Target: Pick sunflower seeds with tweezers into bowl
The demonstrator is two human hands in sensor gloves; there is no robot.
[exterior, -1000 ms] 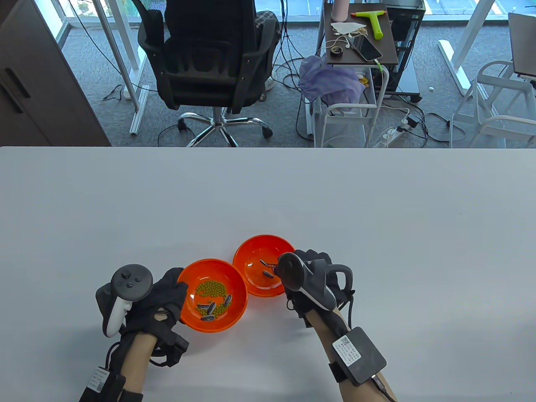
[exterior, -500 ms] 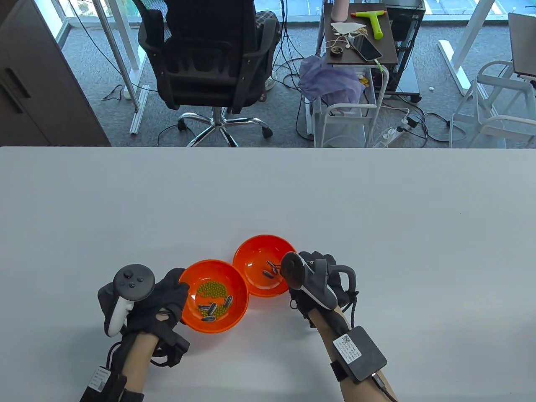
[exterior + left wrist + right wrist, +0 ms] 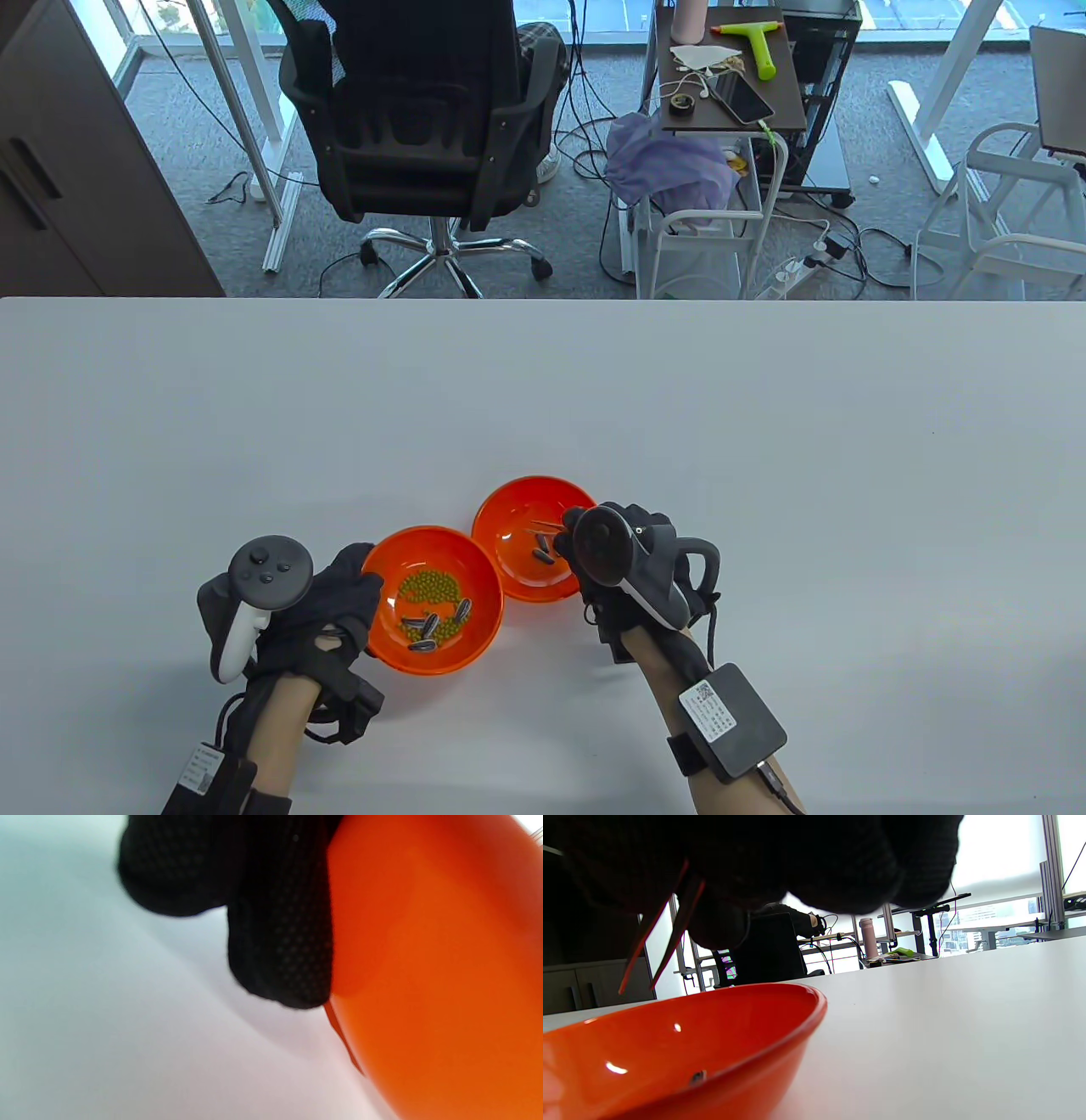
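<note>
Two orange bowls stand side by side. The left bowl (image 3: pixel 479 586) holds green beans (image 3: pixel 428 586) and several sunflower seeds (image 3: pixel 428 628). My left hand (image 3: pixel 352 586) grips its left rim; in the left wrist view its fingers (image 3: pixel 280 942) press against the bowl's wall (image 3: pixel 424 963). The right bowl (image 3: pixel 517 505) holds a couple of seeds (image 3: pixel 543 556). My right hand (image 3: pixel 649 522) holds thin tweezers (image 3: pixel 543 532) over the right bowl. In the right wrist view the tweezers (image 3: pixel 666 938) hang above the bowl (image 3: pixel 734 1035), tips apart with nothing between them, and one seed (image 3: pixel 698 1077) lies inside.
The white table (image 3: pixel 764 424) stretches far and wide around the bowls. An office chair (image 3: pixel 424 110) and a cart (image 3: pixel 730 85) with small items stand beyond the table's far edge.
My right hand drifted slightly right, then back left and forward over the right bowl. The left hand and both bowls have not moved.
</note>
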